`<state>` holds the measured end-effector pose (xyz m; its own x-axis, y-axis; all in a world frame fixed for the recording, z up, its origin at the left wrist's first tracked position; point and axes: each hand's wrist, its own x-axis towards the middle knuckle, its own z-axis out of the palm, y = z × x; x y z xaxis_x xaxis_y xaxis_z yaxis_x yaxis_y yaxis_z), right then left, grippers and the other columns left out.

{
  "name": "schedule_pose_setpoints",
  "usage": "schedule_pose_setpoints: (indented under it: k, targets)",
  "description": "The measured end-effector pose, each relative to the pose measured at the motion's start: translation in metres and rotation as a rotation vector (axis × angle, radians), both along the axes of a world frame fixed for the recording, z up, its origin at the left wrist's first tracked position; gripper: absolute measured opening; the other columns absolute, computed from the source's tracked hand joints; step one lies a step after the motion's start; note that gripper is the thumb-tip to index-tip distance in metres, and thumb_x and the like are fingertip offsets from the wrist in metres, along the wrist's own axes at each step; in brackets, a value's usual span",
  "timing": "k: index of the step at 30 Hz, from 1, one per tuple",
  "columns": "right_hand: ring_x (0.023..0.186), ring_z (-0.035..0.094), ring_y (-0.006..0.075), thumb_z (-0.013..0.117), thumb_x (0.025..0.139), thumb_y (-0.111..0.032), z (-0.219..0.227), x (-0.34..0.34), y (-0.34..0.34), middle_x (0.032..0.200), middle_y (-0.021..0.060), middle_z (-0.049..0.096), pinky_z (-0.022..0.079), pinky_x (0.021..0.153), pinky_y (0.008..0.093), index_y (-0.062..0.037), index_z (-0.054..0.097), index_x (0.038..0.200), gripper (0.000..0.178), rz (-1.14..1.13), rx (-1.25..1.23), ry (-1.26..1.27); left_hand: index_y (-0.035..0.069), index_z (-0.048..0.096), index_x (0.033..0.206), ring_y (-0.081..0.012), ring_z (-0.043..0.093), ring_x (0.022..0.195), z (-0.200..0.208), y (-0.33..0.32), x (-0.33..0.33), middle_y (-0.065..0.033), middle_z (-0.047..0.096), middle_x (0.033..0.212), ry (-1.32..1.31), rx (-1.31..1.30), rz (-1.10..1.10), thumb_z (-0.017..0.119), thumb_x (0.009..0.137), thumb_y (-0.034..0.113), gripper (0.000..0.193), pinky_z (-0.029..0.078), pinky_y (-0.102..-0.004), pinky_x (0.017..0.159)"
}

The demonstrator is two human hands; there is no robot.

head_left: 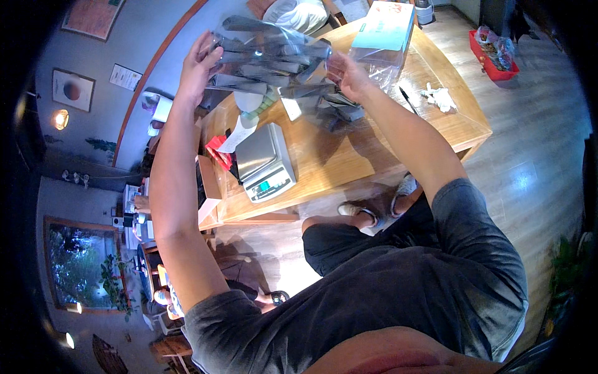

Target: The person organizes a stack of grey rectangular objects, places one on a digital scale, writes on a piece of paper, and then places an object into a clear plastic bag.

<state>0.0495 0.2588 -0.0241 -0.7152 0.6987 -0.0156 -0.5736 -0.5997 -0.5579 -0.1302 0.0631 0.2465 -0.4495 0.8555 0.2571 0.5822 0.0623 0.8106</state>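
Observation:
Above the wooden table (pixel 330 165), my two hands hold up a crinkled clear plastic bag (pixel 271 56) between them. Dark flat pieces show in or through the film; what they are I cannot make out. My left hand (pixel 198 70) pinches the left side of the bag. At its right side, my right hand (pixel 350 76) grips the film with bent fingers. Below the bag stands a digital kitchen scale (pixel 256 153) with a lit display. More dark pieces (pixel 341 112) hang or lie beneath the bag near my right hand.
Left of the scale are a red packet (pixel 218 153) and a curled white paper strip (pixel 240 136). A blue-and-white box (pixel 386 34) stands at the far right, with a pen (pixel 408 100) and crumpled tissue (pixel 439 98) nearer. A red basket (pixel 495 62) sits on the floor.

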Motion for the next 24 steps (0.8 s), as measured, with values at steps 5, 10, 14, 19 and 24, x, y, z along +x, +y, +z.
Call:
schedule_pose_setpoints:
  k: [5,10,14,19,24]
  targets:
    - [0.097,0.060,0.0190,0.061,0.095,-0.033,0.007,-0.002,-0.012,0.103,0.0038,0.064,0.048,0.088,0.0360,-0.0090,0.062,0.111,0.029,-0.067,0.012,0.066,0.015,0.033,0.152,-0.0218,0.052,0.124,-0.004,-0.012,-0.014,-0.0149,0.051,0.140,-0.010,-0.023,0.066,0.067,0.093,0.026,0.068,0.043,-0.0386,0.100]
    - [0.116,0.051,0.0244,0.063,0.093,-0.031,-0.001,-0.001,-0.007,0.123,0.0068,0.057,0.043,0.097,0.0409,-0.0101,0.058,0.124,0.038,-0.044,0.005,-0.016,0.015,0.033,0.152,-0.0225,0.052,0.124,-0.008,-0.010,-0.012,-0.0157,0.052,0.139,-0.014,0.020,0.052,0.068,0.093,0.025,0.069,0.043,-0.0386,0.101]
    - [0.128,0.041,0.0269,0.068,0.089,-0.033,-0.006,-0.004,-0.009,0.134,0.0083,0.050,0.032,0.108,0.0444,-0.0094,0.052,0.133,0.053,-0.077,0.044,-0.197,0.013,0.034,0.151,-0.0231,0.052,0.124,-0.010,-0.010,-0.020,-0.0162,0.053,0.138,0.040,0.028,0.047,0.068,0.093,0.025,0.069,0.043,-0.0402,0.104]
    - [0.130,0.041,0.0255,0.071,0.086,-0.033,-0.019,0.001,-0.006,0.139,0.0128,0.049,0.028,0.110,0.0402,-0.0065,0.049,0.137,0.062,-0.126,0.138,-0.274,0.011,0.035,0.151,-0.0228,0.055,0.121,-0.010,-0.004,-0.028,-0.0156,0.055,0.136,0.154,0.041,0.044,0.067,0.093,0.024,0.067,0.043,-0.0386,0.104]
    - [0.127,0.045,0.0240,0.071,0.085,-0.030,-0.018,0.004,-0.015,0.138,0.0150,0.051,0.035,0.105,0.0358,-0.0025,0.048,0.139,0.065,-0.076,0.208,-0.346,0.010,0.037,0.150,-0.0222,0.055,0.120,-0.002,-0.009,-0.041,-0.0155,0.057,0.134,0.280,0.052,-0.017,0.068,0.092,0.019,0.066,0.043,-0.0378,0.104]
